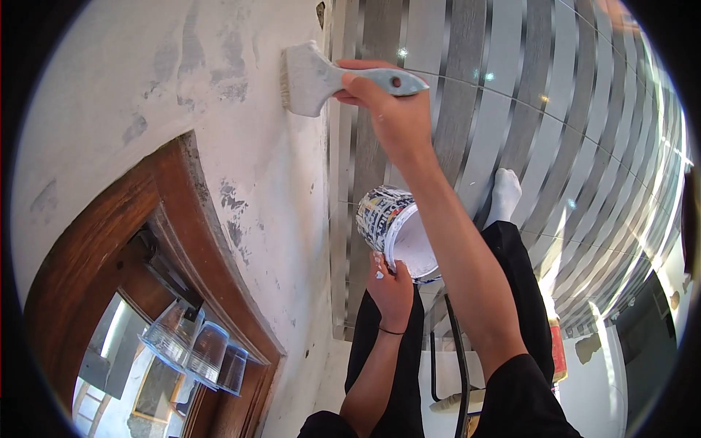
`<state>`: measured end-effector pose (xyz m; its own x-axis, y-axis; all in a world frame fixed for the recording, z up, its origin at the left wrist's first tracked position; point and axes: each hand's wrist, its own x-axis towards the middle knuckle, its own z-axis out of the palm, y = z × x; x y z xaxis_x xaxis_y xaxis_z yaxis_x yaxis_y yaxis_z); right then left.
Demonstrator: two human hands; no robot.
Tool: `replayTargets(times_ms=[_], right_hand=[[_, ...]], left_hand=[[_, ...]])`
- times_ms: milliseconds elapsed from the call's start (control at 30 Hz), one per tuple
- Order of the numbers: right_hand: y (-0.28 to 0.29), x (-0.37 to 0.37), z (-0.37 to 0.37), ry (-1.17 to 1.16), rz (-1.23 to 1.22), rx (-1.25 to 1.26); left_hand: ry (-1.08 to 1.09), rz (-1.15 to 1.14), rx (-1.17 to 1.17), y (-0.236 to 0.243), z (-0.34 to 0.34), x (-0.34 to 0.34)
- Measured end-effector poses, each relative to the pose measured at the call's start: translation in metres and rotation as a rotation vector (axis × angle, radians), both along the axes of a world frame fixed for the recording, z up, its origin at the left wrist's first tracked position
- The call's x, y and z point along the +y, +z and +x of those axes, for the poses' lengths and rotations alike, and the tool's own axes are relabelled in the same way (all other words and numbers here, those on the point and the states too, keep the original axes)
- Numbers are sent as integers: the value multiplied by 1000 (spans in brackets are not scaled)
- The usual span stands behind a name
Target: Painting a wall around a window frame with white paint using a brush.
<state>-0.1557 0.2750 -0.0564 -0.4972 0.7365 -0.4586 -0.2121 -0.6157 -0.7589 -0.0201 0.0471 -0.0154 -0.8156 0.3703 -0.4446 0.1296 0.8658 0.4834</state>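
Paintbrush (307,80), broad and coated in white, sits between eleven and twelve o'clock from the middle of the view, its bristle edge turned toward nine and seemingly against the pale wall (274,157). Its grey-white handle, pierced by a hole near the end, points toward three. The right hand (394,117), between twelve and one o'clock, grasps this brush where head and handle meet, fingers wrapped behind it.

Near the centre, toward three to four o'clock, is a round paint bucket (374,219), its patterned outside smeared with white. It is tilted so that its mouth shows white paint (415,244); the right forearm hides part of the rim. The left hand (391,288), at five o'clock, grips the bucket by its rim. White spots mark its fingers, and a thin dark band (391,332) circles the wrist.

Grey patches (232,66) spread over the wall around ten to eleven o'clock. A brown wooden frame (95,237) stands at eight to nine, with clear glasses (208,352) inside it between seven and eight. Striped floor tiles (467,80) fill one to three o'clock; a white-socked foot (505,193) rests on them near three.
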Motion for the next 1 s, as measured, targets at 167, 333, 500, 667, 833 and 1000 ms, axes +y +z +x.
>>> replayTargets(times_ms=[167,333,500,667,833,1000], right_hand=[[79,-23,-9,118,328,-106],[70,-23,16,19,-160,238],[-6,-49,23,8,-316,67],[-21,-53,29,95,-77,-123],[48,-59,14,189,11,-218],[105,-53,13,106,20,-3]], left_hand=[[66,88,4,-9,-4,-17],[43,-79,-28,-7,2,-8],[-31,-121,-21,-4,7,-12],[-64,-88,33,-10,11,-19],[21,-119,-161,-14,13,-29],[334,171,-237,-18,22,-41]])
